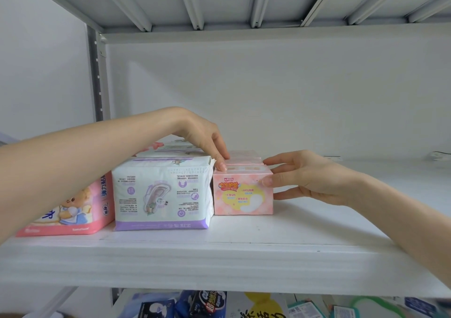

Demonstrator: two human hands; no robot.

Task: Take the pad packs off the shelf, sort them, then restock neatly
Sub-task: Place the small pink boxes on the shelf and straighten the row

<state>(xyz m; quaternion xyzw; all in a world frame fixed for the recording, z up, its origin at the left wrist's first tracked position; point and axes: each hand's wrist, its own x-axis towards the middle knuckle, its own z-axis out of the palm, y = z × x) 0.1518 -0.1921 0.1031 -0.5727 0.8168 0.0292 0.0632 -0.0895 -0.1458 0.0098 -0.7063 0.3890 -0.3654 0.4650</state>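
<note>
Head view catches both hands on one small pink pack (241, 193). The right hand (305, 176) lies flat against the pack's right side, fingers spread and nearly straight, its thumb reaching over the top edge; it presses and does not clasp. The left hand (202, 134) comes down from above, fingertips set on the pack's top left edge. Its thumb is hidden, so it looks like a press and not a pinch, though I cannot be sure.

Judging by the tidy row, this is the restocking step: the pink pack is being squared up on the shelf (244, 256). The next move likely calls for a gentle push from the right palm toward the left hand, with the left fingertips keeping the top from tipping, until the front faces line up.

The pack is a squat, box-like block, pale pink with a yellow heart panel and red lettering, standing upright between the two hands. More pink tops show just behind it, under the right thumb. Beneath the left wrist, touching the pink pack, stands a softer white and purple pack (161, 193). Under the left forearm sits a pink bear-print pack (73, 208). Below both hands, dark blue packs (200, 303) lie on a lower level.
</note>
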